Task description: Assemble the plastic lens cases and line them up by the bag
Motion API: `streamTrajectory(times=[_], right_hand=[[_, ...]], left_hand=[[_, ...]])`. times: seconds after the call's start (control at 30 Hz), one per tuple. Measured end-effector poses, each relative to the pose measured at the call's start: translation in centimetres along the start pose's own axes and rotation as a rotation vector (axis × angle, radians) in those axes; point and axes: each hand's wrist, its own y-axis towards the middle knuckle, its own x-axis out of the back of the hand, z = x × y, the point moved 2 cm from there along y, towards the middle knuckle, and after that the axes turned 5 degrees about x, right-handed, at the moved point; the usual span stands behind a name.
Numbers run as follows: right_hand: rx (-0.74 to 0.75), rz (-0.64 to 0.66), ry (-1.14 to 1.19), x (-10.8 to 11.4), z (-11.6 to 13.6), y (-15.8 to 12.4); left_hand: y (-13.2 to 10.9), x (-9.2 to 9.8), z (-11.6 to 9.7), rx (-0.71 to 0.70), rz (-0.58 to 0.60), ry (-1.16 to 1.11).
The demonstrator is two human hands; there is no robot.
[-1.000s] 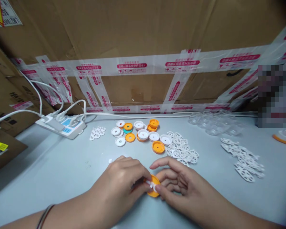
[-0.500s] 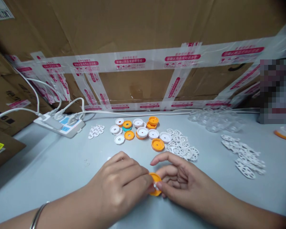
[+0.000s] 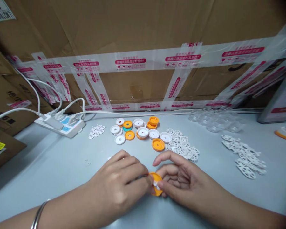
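Between my two hands, low in the middle of the view, is an orange round plastic cap tilted on edge, with a small white piece at its centre. My left hand grips the cap's left side; its fingertips are partly hidden behind the knuckles. From the right, my right hand pinches the cap, thumb against the white piece and index finger raised. Just beyond the hands lie loose orange caps and white caps, some stacked, along with a pile of white perforated discs.
A white power strip with plugged cables stands at the left. Small white parts lie near it. Clear plastic domes and more white perforated pieces are at the right. A large taped cardboard box walls off the back.
Both hands keep hold of the orange cap with hardly any movement. The cap has turned slightly, and more of the white piece at its centre shows.
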Motion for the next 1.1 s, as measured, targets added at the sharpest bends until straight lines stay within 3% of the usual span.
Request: streamTrajectory(times=[0.3,0.43,0.77,0.87,0.97,1.1], right_hand=[[0.004,-0.049,0.086,0.1,0.2,0.2],[-0.01,-0.047,0.122,0.3,-0.1,0.3],[-0.017,-0.109,0.188,0.5,0.1,0.7],[-0.011,-0.126,0.18,0.5,0.0,0.7],[-0.001,-0.135,0.16,0.5,0.0,0.6],[0.026,-0.131,0.137,0.3,0.1,0.5]], left_hand=[[0.5,0.9,-0.7,-0.171,0.039,0.261],[0.7,0.9,0.0,-0.067,-0.042,0.102],[0.9,1.2,0.9,0.04,-0.014,-0.143],[1.0,1.7,1.5,0.101,-0.083,-0.245],[1.2,1.9,2.9,0.203,-0.22,-0.225],[2.0,1.4,4.8,0.229,-0.159,-0.106]])
